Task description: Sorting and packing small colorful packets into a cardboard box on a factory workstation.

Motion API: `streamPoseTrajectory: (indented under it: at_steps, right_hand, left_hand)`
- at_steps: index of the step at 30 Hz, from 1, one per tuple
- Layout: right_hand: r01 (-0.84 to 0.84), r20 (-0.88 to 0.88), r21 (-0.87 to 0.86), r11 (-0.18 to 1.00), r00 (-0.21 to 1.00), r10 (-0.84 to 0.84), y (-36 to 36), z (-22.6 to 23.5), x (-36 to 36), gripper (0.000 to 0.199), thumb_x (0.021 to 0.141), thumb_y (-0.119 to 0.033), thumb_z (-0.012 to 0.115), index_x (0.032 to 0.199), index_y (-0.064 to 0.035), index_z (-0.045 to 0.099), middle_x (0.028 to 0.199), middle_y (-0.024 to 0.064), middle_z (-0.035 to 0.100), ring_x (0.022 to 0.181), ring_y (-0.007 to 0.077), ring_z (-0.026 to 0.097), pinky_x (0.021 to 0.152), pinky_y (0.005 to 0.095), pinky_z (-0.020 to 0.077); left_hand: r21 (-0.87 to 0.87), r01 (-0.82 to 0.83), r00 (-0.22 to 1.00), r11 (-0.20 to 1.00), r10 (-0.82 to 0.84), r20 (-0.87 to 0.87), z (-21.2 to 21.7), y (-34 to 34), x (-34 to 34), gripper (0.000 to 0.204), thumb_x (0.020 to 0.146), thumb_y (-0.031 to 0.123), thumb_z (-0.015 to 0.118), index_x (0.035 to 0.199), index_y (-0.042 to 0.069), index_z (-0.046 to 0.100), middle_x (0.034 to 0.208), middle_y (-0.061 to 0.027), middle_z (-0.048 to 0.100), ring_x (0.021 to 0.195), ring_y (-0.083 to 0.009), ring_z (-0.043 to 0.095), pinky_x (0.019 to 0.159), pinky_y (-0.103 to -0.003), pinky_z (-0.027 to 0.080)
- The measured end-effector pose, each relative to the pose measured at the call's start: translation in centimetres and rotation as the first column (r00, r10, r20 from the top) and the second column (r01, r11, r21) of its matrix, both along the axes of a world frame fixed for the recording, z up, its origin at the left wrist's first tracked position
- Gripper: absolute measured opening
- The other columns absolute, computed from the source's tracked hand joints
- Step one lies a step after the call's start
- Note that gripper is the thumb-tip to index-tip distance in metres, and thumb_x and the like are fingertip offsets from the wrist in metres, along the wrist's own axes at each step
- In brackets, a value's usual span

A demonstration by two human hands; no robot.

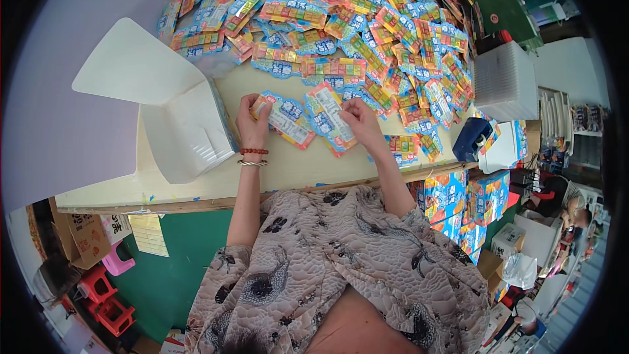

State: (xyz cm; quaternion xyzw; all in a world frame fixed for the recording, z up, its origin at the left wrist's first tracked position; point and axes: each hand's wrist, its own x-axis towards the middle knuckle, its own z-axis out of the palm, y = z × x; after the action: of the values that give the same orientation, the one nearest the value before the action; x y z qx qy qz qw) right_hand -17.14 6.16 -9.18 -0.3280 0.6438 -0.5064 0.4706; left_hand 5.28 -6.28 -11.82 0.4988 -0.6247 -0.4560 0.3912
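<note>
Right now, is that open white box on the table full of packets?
No, the white box shows only its bare inside; the colourful packets lie heaped on the table beside it.

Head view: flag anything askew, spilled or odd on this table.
The colourful blister cards lie in a loose, overlapping heap, several at the table's front edge. The open white box looks intact. Nothing looks damaged.

Both forearms reach forward; left hand (252, 118) and right hand (359, 120) pinch (fingers curled).
</note>
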Motion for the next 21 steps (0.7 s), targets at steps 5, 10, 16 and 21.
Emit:
streamPoseTrajectory:
  at_steps: [5,10,16,21]
  right_hand:
    - [-0.022,-0.743,0.054,0.998,0.667,0.055,0.7,0.7,2.1,0.049,0.073,-0.022,0.075,0.109,-0.0018,0.050,0.101,0.0160,0.056,0.093,0.0262,0.056,0.083,0.0377,0.0442]
    - [0.011,-0.815,0.207,0.978,0.555,0.166,-0.2,2.2,2.7,0.056,0.068,-0.022,0.078,0.111,-0.0010,0.049,0.108,0.0189,0.053,0.104,0.0282,0.053,0.087,0.0389,0.0430]
    - [0.133,-0.377,0.057,0.989,0.921,-0.102,0.6,0.1,-2.6,0.042,0.077,-0.012,0.072,0.108,-0.0002,0.048,0.098,0.0131,0.061,0.088,0.0196,0.061,0.073,0.0288,0.0476]
    - [0.440,0.056,0.023,0.898,0.896,-0.440,1.4,3.4,-0.3,0.046,0.084,-0.010,0.064,0.122,0.0002,0.041,0.105,0.0142,0.062,0.086,0.0188,0.064,0.071,0.0271,0.0508]
  left_hand:
    - [0.044,0.023,1.000,0.999,-0.023,0.011,-0.2,0.2,0.8,0.028,0.085,0.013,0.066,0.106,0.000,0.055,0.099,-0.0095,0.062,0.091,-0.0162,0.059,0.080,-0.028,0.047]
    - [-0.048,0.020,0.982,0.999,-0.010,0.190,-0.6,1.9,1.1,0.028,0.085,0.014,0.066,0.107,-0.001,0.055,0.101,-0.0117,0.061,0.093,-0.0184,0.059,0.082,-0.030,0.047]
    - [-0.015,0.042,0.990,0.999,-0.040,0.132,-0.2,3.1,1.5,0.028,0.084,0.013,0.067,0.105,-0.001,0.055,0.098,-0.0107,0.061,0.090,-0.0180,0.059,0.080,-0.029,0.048]
    - [0.108,0.102,0.992,0.989,-0.109,0.063,0.6,3.6,1.5,0.027,0.084,0.012,0.067,0.104,0.000,0.054,0.095,-0.0080,0.061,0.087,-0.0150,0.059,0.078,-0.028,0.048]
